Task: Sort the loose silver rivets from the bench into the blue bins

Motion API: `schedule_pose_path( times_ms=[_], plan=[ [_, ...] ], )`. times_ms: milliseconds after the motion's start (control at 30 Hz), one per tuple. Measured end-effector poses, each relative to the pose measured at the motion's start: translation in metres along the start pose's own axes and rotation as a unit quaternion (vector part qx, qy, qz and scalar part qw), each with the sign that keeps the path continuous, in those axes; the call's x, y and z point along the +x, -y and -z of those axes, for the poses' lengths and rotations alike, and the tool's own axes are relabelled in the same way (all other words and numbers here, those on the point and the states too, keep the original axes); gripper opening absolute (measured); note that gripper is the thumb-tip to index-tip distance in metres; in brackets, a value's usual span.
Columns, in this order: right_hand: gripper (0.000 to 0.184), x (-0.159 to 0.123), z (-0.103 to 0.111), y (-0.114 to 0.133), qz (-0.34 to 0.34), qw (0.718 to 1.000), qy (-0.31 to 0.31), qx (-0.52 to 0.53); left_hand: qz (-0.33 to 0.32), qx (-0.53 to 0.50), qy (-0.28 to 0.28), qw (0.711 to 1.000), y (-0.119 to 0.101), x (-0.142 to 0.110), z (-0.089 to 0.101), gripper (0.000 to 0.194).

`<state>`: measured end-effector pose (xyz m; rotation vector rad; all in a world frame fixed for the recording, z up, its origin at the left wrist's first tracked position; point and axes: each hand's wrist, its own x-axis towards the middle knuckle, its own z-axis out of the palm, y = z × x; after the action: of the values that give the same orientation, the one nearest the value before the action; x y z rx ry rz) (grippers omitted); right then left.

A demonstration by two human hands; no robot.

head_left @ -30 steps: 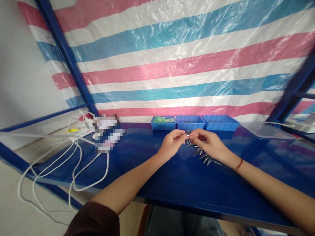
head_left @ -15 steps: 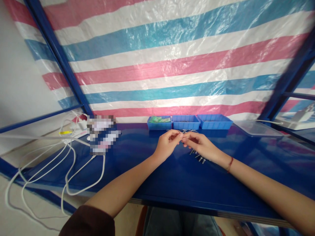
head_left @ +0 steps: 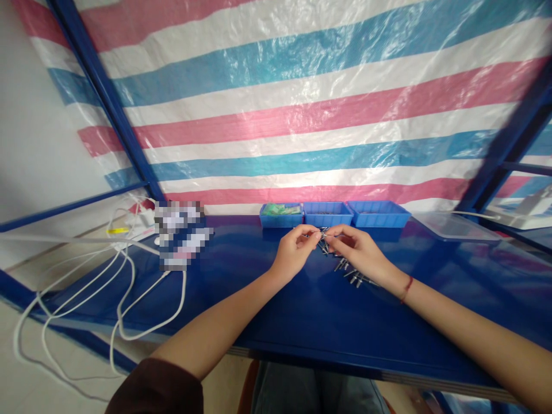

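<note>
Above the blue table, my left hand (head_left: 294, 253) pinches with thumb and forefinger at one end of a small silvery metal piece (head_left: 323, 235). From the other side my right hand (head_left: 359, 252) pinches the same spot, its fingertips just apart from the left ones. Fingers cover most of the piece, so its kind cannot be made out. Under and beside my right hand lie several slim metal parts with thin shafts and thicker ends, some in a cluster (head_left: 354, 278), others in a small group (head_left: 341, 264) farther back.
Along the back of the table stand a blue bin (head_left: 281, 216) with green packets, a middle bin (head_left: 326, 215) with small parts, and a right bin (head_left: 379, 215). A clear plastic lid (head_left: 448, 225) lies at the right. White cables (head_left: 184, 293) loop over the left side.
My right hand has drawn slightly right, away from the left fingertips, so a gap with the silvery piece shows. More metal parts are visible beneath. The view has shifted slightly.
</note>
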<state>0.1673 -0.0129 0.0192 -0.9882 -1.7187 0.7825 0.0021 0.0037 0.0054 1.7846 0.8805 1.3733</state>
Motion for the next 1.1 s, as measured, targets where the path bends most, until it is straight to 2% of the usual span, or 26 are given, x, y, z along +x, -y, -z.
schedule_pose_path(
  times_ms=[100,233,400,500,600,633,733,800,900,1000,1100],
  plan=[
    [0.027,-0.001,0.004,0.001,0.022,0.999,-0.034,-0.011,0.010,-0.008,0.004,1.000,-0.001,0.000,0.000,0.025],
    [0.026,-0.004,0.004,0.007,0.054,0.995,-0.047,-0.067,0.019,0.009,0.014,1.000,0.003,0.001,-0.001,0.023],
    [0.029,0.002,0.010,0.002,0.068,0.987,-0.066,-0.128,0.005,0.103,0.031,0.994,0.009,0.000,0.000,0.029],
    [0.029,0.018,0.030,-0.011,0.053,0.968,-0.136,-0.203,-0.079,0.218,0.068,0.970,0.007,-0.002,0.002,0.037],
    [0.025,0.038,0.064,-0.028,-0.006,0.929,-0.242,-0.281,-0.159,0.314,0.153,0.924,0.003,-0.007,0.003,0.036],
    [0.024,0.044,0.076,-0.034,-0.031,0.913,-0.270,-0.305,-0.165,0.340,0.175,0.909,0.003,-0.008,0.002,0.034],
    [0.022,0.057,0.107,-0.053,-0.066,0.881,-0.295,-0.364,-0.146,0.401,0.202,0.882,0.004,-0.011,-0.001,0.027],
    [0.022,0.060,0.120,-0.063,-0.081,0.875,-0.279,-0.386,-0.130,0.418,0.200,0.877,0.006,-0.012,-0.003,0.025],
    [0.023,0.059,0.128,-0.071,-0.095,0.878,-0.230,-0.410,-0.119,0.420,0.189,0.879,0.008,-0.013,-0.002,0.023],
    [0.024,0.055,0.123,-0.068,-0.076,0.872,-0.220,-0.431,-0.100,0.437,0.158,0.880,0.009,-0.012,0.000,0.021],
    [0.023,0.049,0.109,-0.058,-0.041,0.872,-0.211,-0.440,-0.084,0.460,0.139,0.873,0.009,-0.009,-0.001,0.027]
  ],
)
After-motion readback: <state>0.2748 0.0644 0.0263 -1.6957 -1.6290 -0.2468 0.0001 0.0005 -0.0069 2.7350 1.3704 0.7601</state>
